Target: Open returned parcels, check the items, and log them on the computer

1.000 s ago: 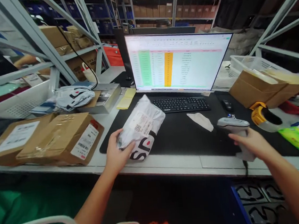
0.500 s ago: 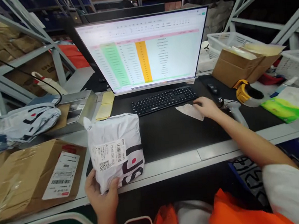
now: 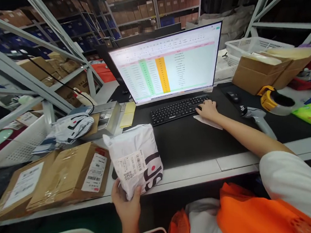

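My left hand point(image 3: 126, 203) grips the lower edge of a white poly mailer parcel point(image 3: 136, 158) with a barcode label, held up at the front edge of the desk. My right hand point(image 3: 207, 109) rests on the right end of the black keyboard point(image 3: 176, 110), fingers curled over the keys, above a white scrap of paper point(image 3: 209, 122). A grey barcode scanner point(image 3: 255, 117) lies on the black desk mat point(image 3: 201, 138) to the right of my forearm. The monitor point(image 3: 167, 66) shows a spreadsheet with green and orange columns.
Two taped cardboard parcels point(image 3: 62, 175) lie at the left of the desk. More mailers point(image 3: 70, 126) and a metal box point(image 3: 108, 115) sit behind them. An open carton point(image 3: 266, 71), a yellow tape dispenser point(image 3: 272, 101), a mouse point(image 3: 234, 96) and white baskets point(image 3: 250, 46) stand at the right. Shelving surrounds the desk.
My right hand set the scanner down on the mat and moved onto the keyboard. My left hand turned the parcel upright and drew it to the desk's front edge.
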Demonstrator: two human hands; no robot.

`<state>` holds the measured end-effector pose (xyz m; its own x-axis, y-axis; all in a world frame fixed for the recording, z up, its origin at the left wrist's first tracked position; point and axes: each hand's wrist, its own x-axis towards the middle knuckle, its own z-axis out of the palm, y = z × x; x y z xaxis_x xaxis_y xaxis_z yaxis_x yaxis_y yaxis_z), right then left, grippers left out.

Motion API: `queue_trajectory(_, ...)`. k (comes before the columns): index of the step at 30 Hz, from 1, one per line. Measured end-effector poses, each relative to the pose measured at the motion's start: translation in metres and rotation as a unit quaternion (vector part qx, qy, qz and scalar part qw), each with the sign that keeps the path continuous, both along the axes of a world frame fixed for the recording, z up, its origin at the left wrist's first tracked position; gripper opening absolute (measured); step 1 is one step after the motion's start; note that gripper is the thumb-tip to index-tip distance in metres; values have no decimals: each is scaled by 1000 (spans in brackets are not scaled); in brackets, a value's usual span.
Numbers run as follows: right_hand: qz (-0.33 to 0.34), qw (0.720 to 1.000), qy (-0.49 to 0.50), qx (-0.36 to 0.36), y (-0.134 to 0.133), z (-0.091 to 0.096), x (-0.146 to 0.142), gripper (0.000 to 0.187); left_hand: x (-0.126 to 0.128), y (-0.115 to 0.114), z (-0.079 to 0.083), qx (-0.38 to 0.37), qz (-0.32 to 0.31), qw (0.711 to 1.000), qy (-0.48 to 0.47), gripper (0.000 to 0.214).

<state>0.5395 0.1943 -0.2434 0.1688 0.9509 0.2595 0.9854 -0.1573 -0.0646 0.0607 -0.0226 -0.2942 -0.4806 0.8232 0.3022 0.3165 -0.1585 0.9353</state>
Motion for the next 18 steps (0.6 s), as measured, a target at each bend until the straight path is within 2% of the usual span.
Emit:
queue_trajectory(6, 48, 999, -7, -8, -10, 1, 1, 52, 12, 12, 13, 31, -43, 991, 119, 76)
queue_trajectory(11, 64, 997, 2, 31, -39, 6, 24, 50, 27, 23, 39, 77, -91, 966, 230, 58)
queue_trajectory(16, -31, 994, -38, -98, -101, -2, 72, 54, 40, 43, 71, 78, -165, 937, 296, 41)
queue_trajectory(18, -33, 989, -54, -130, -126, -9, 82, 51, 49, 53, 83, 71, -203, 928, 306, 38)
